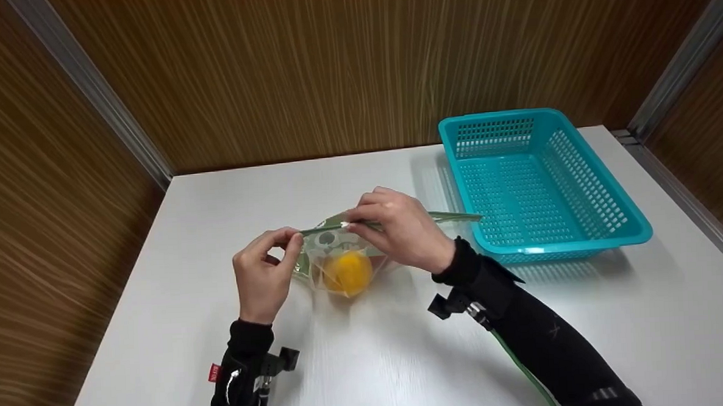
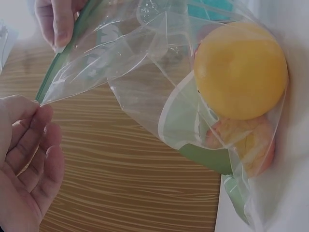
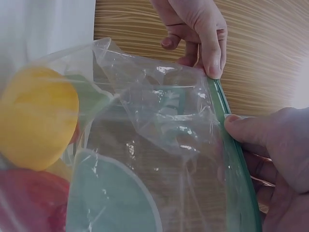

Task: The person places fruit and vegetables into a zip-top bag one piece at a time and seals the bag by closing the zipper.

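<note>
A clear zip bag (image 2: 137,92) with green printed patches hangs from both hands by its green zip strip (image 1: 456,216). Inside its lower part sit a yellow round fruit (image 1: 349,273), a red-and-yellow fruit (image 2: 244,142) and a red one (image 3: 31,203); how firmly the bag rests on the table is unclear. My left hand (image 1: 263,274) pinches the strip's left end between thumb and forefinger. Further right along it, my right hand (image 1: 399,226) pinches the strip at a small white piece (image 3: 227,115), mostly covered by the thumb.
A turquoise plastic basket (image 1: 514,199) with perforated sides stands at the back right of the white table (image 1: 227,203), close to the strip's right end. Wood-grain panels (image 1: 282,72) enclose the back and sides.
</note>
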Demonstrator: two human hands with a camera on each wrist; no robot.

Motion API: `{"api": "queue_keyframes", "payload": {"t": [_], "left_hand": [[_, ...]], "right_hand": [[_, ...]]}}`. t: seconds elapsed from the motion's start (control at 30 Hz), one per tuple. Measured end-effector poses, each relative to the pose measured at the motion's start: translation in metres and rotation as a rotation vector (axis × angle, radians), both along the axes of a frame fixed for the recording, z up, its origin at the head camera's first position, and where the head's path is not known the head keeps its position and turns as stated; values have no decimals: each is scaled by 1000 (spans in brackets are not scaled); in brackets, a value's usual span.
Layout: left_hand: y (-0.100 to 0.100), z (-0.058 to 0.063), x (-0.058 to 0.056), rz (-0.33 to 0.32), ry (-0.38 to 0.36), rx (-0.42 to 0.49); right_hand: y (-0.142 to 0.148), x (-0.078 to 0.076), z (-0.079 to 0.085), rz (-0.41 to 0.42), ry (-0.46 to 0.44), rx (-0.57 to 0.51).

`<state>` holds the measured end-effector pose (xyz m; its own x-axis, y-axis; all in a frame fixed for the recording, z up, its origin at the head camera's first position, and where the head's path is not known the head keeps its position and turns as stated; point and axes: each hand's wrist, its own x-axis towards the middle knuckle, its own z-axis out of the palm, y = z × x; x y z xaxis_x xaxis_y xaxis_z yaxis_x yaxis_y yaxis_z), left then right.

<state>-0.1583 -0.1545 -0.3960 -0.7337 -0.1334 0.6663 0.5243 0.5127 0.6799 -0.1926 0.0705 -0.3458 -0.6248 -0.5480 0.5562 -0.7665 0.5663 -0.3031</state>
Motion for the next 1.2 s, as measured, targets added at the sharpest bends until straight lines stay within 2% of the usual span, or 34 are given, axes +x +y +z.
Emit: {"api": "queue_keyframes", "payload": {"t": [0.43, 1.2], "left_hand": [[-2, 1, 0, 2, -1, 11], [-3, 1, -1, 11, 11, 10]], "right_hand": [[25, 4, -4, -77, -51, -37], [71, 9, -15, -161, -38, -82]]}}
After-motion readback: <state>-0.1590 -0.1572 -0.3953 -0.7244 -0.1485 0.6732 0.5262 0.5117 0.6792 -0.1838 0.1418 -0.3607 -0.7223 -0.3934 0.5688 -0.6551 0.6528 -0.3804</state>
